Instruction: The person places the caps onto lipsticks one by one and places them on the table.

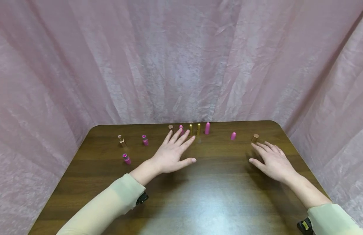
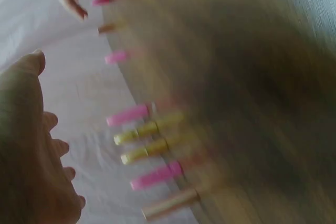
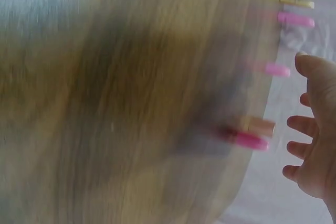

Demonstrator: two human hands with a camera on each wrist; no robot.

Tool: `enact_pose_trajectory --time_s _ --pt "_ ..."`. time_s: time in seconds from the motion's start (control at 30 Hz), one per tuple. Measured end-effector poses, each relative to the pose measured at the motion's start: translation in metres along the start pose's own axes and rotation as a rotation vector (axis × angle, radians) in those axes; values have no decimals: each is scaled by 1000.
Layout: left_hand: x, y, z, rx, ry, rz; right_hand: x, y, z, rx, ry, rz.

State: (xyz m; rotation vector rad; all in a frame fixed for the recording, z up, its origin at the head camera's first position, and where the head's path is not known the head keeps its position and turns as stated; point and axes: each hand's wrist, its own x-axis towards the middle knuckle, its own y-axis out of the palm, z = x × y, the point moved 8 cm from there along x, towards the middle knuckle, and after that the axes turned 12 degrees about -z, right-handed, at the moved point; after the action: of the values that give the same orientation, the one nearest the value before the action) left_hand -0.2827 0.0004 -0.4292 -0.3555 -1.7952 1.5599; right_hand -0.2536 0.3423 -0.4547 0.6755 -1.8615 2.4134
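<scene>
My left hand [image 1: 172, 155] hovers over the table with fingers spread, holding nothing. Behind its fingertips stand several capped lipsticks: a brown one [image 1: 171, 127], a magenta one [image 1: 181, 127], two gold ones [image 1: 190, 129] and a pink one [image 1: 207, 128]. To its left are three uncapped tubes, one rose-gold [image 1: 122, 141] and two magenta [image 1: 145, 140]. My right hand [image 1: 272, 163] is also empty, fingers extended, just in front of a brown cap [image 1: 255, 138]. A pink cap [image 1: 233, 135] stands left of that. In the right wrist view a magenta cap [image 3: 251, 140] shows beside the brown one; the right hand hides it in the head view.
The brown wooden table [image 1: 210, 199] has rounded far corners. Pink velvety curtains [image 1: 181, 65] hang behind it and along both sides. Dark wrist devices [image 1: 142, 198] sit at both green sleeves. Motion or focus blur softens the wrist views.
</scene>
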Motion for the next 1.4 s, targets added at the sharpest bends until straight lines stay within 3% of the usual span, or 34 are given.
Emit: enact_pose_trajectory --time_s 0.23,0.57,0.7,1.07,1.4 --pt "-2 14 -49 -8 125 67 3 -7 -33 -14 69 4" --pt "10 39 -114 -3 222 122 22 -1 -63 -66 109 29" --pt "12 48 -133 17 240 149 29 2 -67 -72 109 32" --pt "11 63 -155 11 235 216 37 5 -67 -77 130 83" --pt "5 64 -146 5 223 212 32 9 -55 -63 110 66"
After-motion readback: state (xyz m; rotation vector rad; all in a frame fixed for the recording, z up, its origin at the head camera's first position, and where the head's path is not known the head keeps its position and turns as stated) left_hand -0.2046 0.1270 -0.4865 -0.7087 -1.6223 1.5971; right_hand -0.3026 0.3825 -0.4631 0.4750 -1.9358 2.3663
